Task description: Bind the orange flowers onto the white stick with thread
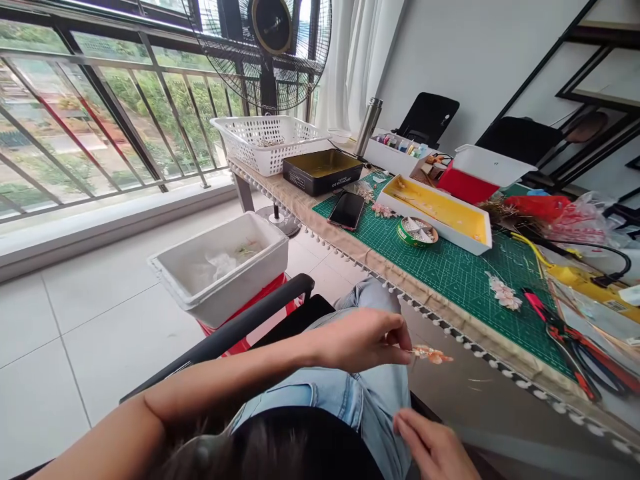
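Over my lap, my left hand (pixel 373 340) pinches the stem end of a small orange flower sprig (pixel 433 354) with shiny bits on it. The sprig points right, just off the table's front edge. Lower down, near my thigh, my right hand (pixel 433 443) has its thumb and finger drawn together; what lies between them, if anything, is hidden. Thin bright strands show in the air to the right of the sprig. On the green cutting mat (pixel 455 277) lies a pale pink flower sprig (pixel 504 292), beside red-and-black pliers (pixel 560 327).
A round divided bead tin (pixel 417 231), phone (pixel 347 211), yellow-lined tray (pixel 440 212) and black box (pixel 323 172) stand on the table. A white bin (pixel 225 263) and chair armrest (pixel 250 317) are at left. Behind are a perforated basket (pixel 273 143) and fan (pixel 270 40).
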`<state>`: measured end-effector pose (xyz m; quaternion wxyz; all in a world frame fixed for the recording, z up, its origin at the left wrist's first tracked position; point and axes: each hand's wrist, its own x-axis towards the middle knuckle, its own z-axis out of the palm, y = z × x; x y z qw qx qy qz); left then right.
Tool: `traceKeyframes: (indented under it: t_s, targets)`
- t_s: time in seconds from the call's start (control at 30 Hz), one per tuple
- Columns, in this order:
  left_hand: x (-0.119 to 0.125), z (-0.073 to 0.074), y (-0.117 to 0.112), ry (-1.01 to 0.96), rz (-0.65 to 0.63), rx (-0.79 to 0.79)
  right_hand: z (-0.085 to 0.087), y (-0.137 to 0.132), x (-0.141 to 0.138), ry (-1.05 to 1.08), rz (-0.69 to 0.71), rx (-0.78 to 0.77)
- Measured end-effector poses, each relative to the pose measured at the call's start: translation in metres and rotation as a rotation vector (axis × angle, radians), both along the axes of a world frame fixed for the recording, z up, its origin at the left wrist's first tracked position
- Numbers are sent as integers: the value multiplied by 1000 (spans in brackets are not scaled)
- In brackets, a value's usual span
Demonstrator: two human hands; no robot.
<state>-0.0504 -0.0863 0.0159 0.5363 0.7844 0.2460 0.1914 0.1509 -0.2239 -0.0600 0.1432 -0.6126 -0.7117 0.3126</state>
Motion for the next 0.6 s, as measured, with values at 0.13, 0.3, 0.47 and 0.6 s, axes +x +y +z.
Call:
traceKeyframes:
  t_s: [0.13,0.3,0.47,0.6]
  targets:
    - [3,-8,-1,-104,57,-338,-15,25,1,176,-156,-89]
    - [14,-35,15,-198,236,-494,-12,34,3,214,-242,-89]
    - [31,-52,33,-454,416,-567,12,21,-33,461,-360,-171]
    - [48,-45,40,-628,480,-714,12,29,-75,523,-265,-162]
